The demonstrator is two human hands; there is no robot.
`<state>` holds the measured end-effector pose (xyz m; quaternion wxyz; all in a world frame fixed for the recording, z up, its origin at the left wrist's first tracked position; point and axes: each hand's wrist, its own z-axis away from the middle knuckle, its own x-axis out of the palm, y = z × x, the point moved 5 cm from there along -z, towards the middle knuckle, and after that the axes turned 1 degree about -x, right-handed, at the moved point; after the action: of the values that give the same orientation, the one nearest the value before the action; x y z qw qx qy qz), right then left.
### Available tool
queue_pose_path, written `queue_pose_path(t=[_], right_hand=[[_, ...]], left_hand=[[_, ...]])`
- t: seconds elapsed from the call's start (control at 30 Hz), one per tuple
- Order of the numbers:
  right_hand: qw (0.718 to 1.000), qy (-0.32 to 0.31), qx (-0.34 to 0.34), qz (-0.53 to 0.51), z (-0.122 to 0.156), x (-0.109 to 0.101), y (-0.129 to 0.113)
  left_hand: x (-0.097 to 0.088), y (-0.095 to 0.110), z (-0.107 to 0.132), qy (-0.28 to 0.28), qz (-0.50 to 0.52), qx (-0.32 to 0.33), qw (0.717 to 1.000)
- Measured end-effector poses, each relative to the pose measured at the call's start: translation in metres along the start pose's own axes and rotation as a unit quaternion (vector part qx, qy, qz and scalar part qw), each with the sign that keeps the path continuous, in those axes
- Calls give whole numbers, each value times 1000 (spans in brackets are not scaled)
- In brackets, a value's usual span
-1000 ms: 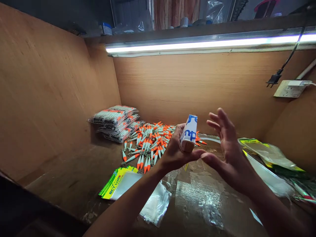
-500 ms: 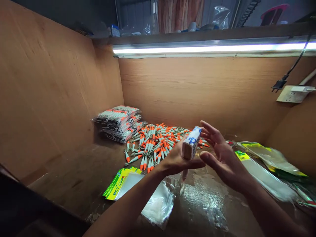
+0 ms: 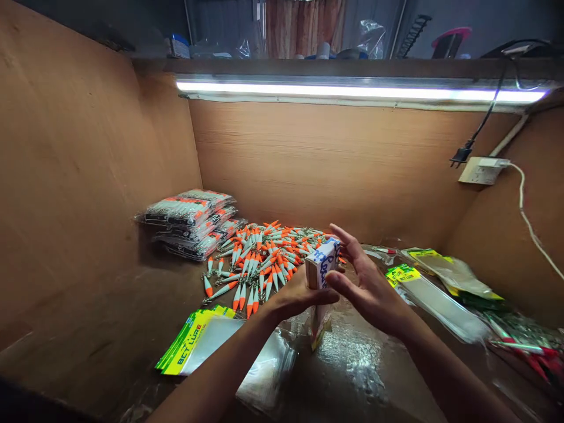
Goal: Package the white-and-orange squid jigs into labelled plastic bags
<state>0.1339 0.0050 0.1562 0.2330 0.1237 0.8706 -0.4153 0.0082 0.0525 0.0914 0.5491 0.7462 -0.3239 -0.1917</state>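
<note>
My left hand (image 3: 294, 296) grips a small white block with blue lettering (image 3: 322, 264), held upright over the shiny brown worktop (image 3: 365, 364). My right hand (image 3: 368, 285) is open with fingers spread, its palm against the block's right side. Just behind the hands lies a heap of orange-and-white fishing lures (image 3: 259, 258).
Bagged lures are stacked (image 3: 187, 220) at the back left. Yellow-headed clear bags (image 3: 198, 343) lie near my left forearm, and more bags (image 3: 434, 282) with packed lures lie on the right. Wooden walls enclose three sides; a wall socket (image 3: 482, 170) and a lamp (image 3: 352, 91) are mounted on the back wall.
Both hands came lower and closer to the worktop with the block. My right hand closed in from a gap to touch the block's side.
</note>
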Motion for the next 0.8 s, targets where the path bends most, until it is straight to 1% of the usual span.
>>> queue_pose_path(t=[0.13,0.2,0.27,0.4,0.47,0.53,0.63,0.73,0.8], right_hand=[[999,-11,12,46,1,11,0],[999,-1,18,51,0,15,3],[998,17,17,51,-2,15,7],[998,34,21,41,-10,10,26],[998,46,44,29,-14,5,39],[995,64,67,20,-16,0,50],[993,86,85,17,-13,-8,55],[988,114,99,23,-4,-19,44],[982,149,112,31,3,-30,34]], left_hand=[[0,-22,2,10,13,-45,999],[-1,-31,4,16,10,-64,998],[-1,-40,5,3,8,-84,996],[2,-63,9,-32,-11,-106,994],[4,-77,10,-26,-38,-117,992],[6,-88,9,-10,-58,-111,992],[12,-92,5,2,-76,-77,994],[17,-91,1,-5,-112,-71,991],[20,-91,-4,-14,-122,-60,991]])
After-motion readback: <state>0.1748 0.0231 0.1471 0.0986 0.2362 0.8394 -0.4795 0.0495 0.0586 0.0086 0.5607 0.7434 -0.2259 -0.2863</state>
